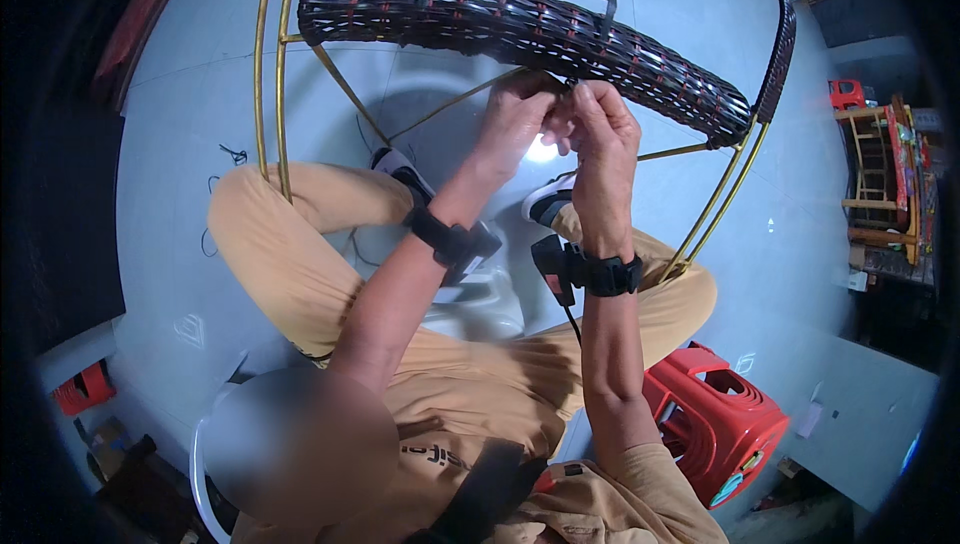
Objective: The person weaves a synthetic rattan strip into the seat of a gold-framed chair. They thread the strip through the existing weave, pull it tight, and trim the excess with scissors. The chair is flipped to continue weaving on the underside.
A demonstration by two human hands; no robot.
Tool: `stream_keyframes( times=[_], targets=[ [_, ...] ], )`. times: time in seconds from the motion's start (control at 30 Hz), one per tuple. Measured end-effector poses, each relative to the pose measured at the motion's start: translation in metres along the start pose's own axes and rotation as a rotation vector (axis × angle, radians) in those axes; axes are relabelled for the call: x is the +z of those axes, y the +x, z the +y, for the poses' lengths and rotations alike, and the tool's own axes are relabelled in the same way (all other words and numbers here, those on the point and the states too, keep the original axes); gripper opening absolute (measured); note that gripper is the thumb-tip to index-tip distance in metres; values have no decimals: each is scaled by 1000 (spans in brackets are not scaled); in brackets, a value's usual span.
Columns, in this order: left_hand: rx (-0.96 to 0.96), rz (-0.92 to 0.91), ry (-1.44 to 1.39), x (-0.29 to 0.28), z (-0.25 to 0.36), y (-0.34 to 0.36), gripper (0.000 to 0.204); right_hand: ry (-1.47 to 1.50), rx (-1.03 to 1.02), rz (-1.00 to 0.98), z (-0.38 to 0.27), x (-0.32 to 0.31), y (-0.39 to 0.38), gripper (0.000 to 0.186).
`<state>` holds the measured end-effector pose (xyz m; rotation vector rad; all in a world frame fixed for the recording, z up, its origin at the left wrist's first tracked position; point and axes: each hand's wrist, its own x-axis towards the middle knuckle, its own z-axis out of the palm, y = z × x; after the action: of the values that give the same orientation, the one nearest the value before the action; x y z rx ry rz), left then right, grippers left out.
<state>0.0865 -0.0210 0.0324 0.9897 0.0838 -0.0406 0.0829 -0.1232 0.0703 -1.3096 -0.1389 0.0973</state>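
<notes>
A chair with a gold metal frame (700, 214) stands before me, its dark brown woven seat edge (430, 12) running across between the legs. Both my hands meet under the near side of this rolled wicker edge. My left hand (515, 124) is closed, fingertips together just below the weave. Beside it, my right hand (607, 129) pinches thumb against forefinger at the weave's lower edge. Something small and dark shows at those fingertips, too small to name. A loose dark strip (608, 6) loops up from the top of the weave.
My legs straddle the chair frame. A red plastic stool (720, 419) stands at my right. Wooden chair frames (880, 179) are stacked at the far right. Dark strip scraps (233, 154) lie on the pale floor at left. A dark panel (75, 224) borders the left side.
</notes>
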Motion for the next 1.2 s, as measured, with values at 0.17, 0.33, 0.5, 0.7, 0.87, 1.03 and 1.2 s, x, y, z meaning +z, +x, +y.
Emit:
stream_keyframes(
  times=[0.17,0.33,0.5,0.7,0.87,1.03,1.2],
  targets=[
    [149,136,48,7,-13,4,13,-24,-48,73,6,-1,-1,16],
    [370,341,180,20,-21,2,9,-10,-72,77,3,2,-3,16],
    [484,442,223,25,-27,8,12,-15,-52,73,-6,5,-4,15],
    [411,441,99,30,-22,8,15,-45,-37,13,-8,-2,-1,14],
    [395,399,61,29,-24,8,16,-147,-72,-36,-13,-4,1,15],
    [415,351,49,28,-21,4,16,-49,-9,-15,-18,0,0,14],
    [406,331,63,26,-20,6,15,-95,-62,-5,-13,-2,-1,15]
  ],
)
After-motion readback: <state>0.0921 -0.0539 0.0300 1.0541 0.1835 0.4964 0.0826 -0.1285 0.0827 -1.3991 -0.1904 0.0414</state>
